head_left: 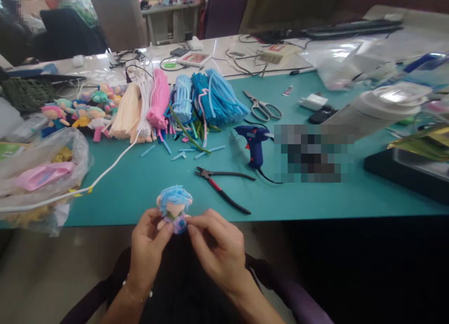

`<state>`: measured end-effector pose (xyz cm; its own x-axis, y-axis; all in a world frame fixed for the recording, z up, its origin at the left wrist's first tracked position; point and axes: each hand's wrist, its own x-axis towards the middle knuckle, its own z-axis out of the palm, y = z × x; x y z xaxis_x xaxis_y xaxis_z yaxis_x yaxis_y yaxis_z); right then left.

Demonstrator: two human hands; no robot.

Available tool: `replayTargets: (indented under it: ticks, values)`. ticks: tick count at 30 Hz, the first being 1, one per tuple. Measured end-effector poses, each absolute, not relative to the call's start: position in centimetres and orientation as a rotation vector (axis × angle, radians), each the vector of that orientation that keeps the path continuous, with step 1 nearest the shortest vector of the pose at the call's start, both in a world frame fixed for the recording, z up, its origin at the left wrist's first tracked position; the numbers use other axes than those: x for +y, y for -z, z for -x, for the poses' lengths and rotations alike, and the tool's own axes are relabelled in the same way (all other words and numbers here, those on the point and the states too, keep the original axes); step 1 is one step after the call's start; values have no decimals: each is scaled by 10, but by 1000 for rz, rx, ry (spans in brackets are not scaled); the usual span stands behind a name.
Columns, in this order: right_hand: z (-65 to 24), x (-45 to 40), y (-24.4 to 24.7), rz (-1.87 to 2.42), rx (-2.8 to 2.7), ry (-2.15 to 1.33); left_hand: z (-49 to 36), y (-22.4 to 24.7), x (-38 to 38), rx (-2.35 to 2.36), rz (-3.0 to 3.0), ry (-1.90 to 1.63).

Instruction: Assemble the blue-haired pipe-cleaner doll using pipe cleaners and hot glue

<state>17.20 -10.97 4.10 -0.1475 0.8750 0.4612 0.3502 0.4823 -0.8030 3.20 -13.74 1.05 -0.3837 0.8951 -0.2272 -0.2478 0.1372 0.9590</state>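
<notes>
A small pipe-cleaner doll (174,209) with fuzzy blue hair, a pale face and a lilac body is held upright at the table's front edge. My left hand (149,242) grips its left side between thumb and fingers. On the other side, my right hand (219,244) pinches the doll's arm near a blue patch on the body. Both hands are closed on it, and their fingers hide part of the lower body. Just beyond lie cutting pliers (217,183) with black and red handles. A blue glue gun (255,143) stands behind the pliers.
Bundles of cream (126,113), pink (160,99) and blue pipe cleaners (224,99) lie behind, with cut pieces (182,153) before them. Scissors (261,107) rest nearby. Finished dolls (84,108) and a plastic bag (75,150) are left; a white cord (112,167) crosses there. A white tumbler (375,108) is right.
</notes>
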Motion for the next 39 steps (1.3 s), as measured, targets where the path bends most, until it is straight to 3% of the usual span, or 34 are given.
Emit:
replayTargets:
  ticks: [17, 39]
  values:
    - [-164, -108, -33, 1061, -1591, -865, -41, -17, -130, 1245, -433, -1530]
    - [-162, -104, -27, 1029, -1626, -892, -44, -17, -120, 1222, -363, -1575]
